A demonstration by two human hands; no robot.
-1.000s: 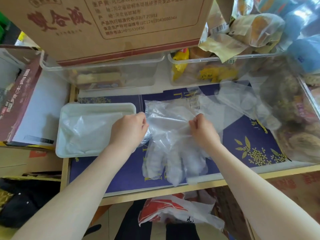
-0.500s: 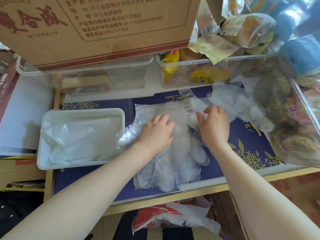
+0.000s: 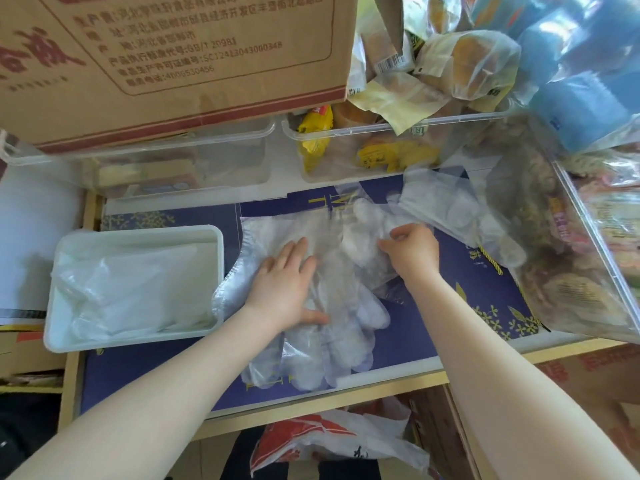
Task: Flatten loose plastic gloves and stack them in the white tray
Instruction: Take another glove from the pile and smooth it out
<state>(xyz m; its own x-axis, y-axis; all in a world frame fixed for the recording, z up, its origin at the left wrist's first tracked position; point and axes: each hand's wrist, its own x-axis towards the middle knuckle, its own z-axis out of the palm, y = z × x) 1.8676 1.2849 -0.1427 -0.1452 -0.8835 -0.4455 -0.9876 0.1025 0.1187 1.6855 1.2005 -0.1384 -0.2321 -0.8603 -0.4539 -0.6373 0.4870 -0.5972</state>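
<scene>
A clear plastic glove (image 3: pixel 332 344) lies spread on the dark blue mat, its fingers pointing toward me. My left hand (image 3: pixel 287 289) rests flat on its palm area, fingers apart, pressing it down. My right hand (image 3: pixel 408 251) pinches the glove's crumpled upper right edge. The white tray (image 3: pixel 214 237) sits just left of the glove and holds flattened gloves (image 3: pixel 135 289). More loose gloves (image 3: pixel 457 213) lie to the upper right.
Two clear bins (image 3: pixel 173 164) stand behind the mat; a cardboard box (image 3: pixel 173 57) rests on the left one. A clear bag of snacks (image 3: pixel 571 271) crowds the right side. A red and white bag (image 3: pixel 332 441) hangs below the table edge.
My left hand left the glove's left edge and now presses flat on its middle. My right hand shifted right and up along the top edge, closing into a pinch.
</scene>
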